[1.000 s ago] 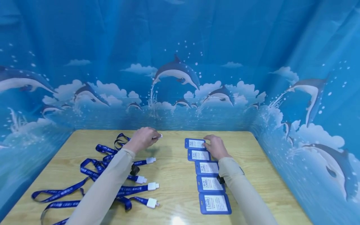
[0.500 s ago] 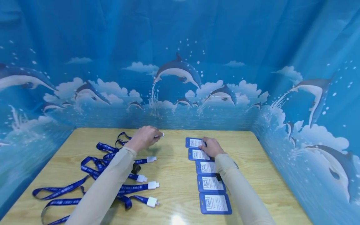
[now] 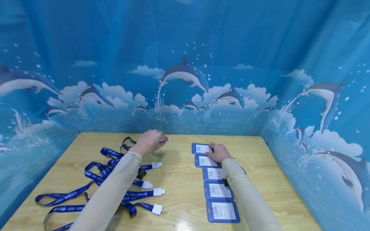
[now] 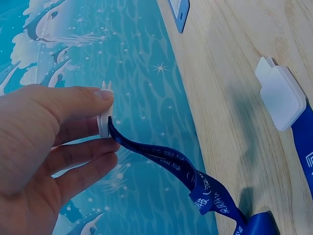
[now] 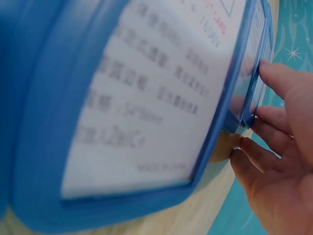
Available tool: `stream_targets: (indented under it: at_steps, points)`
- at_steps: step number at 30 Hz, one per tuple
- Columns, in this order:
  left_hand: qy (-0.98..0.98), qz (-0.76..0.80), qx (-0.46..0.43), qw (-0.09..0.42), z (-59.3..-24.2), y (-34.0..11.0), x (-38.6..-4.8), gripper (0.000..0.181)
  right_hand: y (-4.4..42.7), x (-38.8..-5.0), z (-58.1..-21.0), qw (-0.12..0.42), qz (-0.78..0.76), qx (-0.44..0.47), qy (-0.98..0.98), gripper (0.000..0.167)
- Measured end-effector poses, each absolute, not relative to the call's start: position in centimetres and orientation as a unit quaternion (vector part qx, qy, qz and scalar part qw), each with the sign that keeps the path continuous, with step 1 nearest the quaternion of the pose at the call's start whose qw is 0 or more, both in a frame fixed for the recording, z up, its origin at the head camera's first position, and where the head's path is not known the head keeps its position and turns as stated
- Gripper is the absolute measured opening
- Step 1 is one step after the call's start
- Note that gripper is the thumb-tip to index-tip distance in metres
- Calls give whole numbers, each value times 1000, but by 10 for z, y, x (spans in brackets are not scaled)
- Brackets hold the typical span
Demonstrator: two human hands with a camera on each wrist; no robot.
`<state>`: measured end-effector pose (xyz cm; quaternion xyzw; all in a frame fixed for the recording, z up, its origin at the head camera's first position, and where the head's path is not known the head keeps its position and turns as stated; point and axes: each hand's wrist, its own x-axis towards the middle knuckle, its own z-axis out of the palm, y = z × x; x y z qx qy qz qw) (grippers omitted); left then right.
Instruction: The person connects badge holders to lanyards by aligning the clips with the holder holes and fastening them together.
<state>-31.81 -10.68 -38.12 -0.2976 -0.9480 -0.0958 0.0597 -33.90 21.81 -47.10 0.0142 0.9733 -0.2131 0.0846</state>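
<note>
Between thumb and fingers, my left hand (image 4: 63, 132) pinches the white plastic end (image 4: 105, 115) of a blue lanyard (image 4: 166, 156), raised over the far part of the table. In the head view that left hand (image 3: 150, 141) is at the back, left of the cards. My right hand (image 3: 219, 152) is at the right edge of the farthest blue card holder (image 3: 201, 148), its thumb by the second holder (image 3: 204, 161). The right wrist view shows the fingertips of the right hand (image 5: 288, 127) touching the far holder's edge (image 5: 261, 93).
Three more card holders (image 3: 218, 191) continue the column toward the front of the wooden table (image 3: 182, 173). Several blue lanyards (image 3: 66, 195) with white ends (image 3: 158, 192) lie on the left, partly under the left sleeve. A blue dolphin curtain (image 3: 185, 106) surrounds the table.
My right hand has shifted slightly left, its thumb moving from the far holder toward the second one. My left hand stays nearly still with the lanyard end.
</note>
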Motion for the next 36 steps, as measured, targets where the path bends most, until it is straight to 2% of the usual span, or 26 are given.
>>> stream_targets:
  at_steps: [14, 23, 36]
  points:
    - [-948, -80, -303, 55, -388, -98, -322, 21, 212, -340, -473, 88, -205, 5, 975, 62]
    - [-944, -93, -315, 30, -396, -93, -330, 21, 210, -338, -470, 85, -196, -11, 977, 60]
    - [-936, -100, -335, 37, -409, -90, -333, 18, 209, -336, -468, 85, -201, -26, 976, 59]
